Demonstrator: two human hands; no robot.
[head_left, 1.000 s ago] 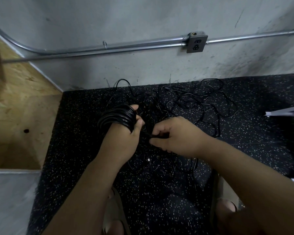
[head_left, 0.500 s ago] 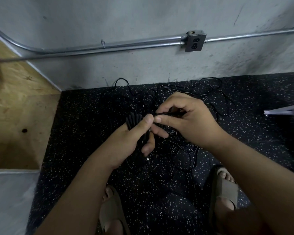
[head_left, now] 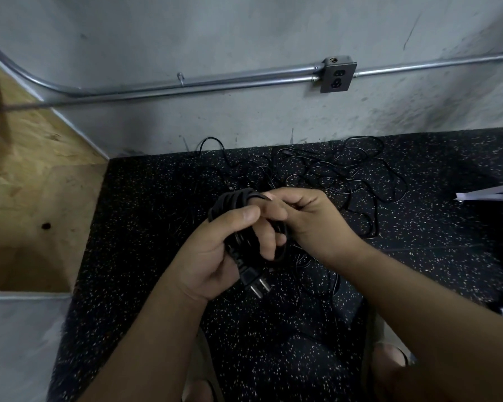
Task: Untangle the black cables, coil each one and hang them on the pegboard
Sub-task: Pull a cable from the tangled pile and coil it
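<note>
My left hand grips a coil of thick black cable wound into several loops; its plug with metal prongs sticks out below the palm. My right hand meets the left at the top of the coil, its fingers curled and pinching the cable's end against the loops. Behind both hands a tangle of thin black cables lies spread on the dark speckled floor, reaching back to the wall. No pegboard is in view.
A grey wall carries metal conduit and an outlet box. A plywood panel stands on the left. A pale flat edge juts in at the right. My sandalled feet are below the hands.
The coil has turned in my left hand so the plug now hangs below the palm. My right hand rose from the floor tangle and closed in on the top of the coil.
</note>
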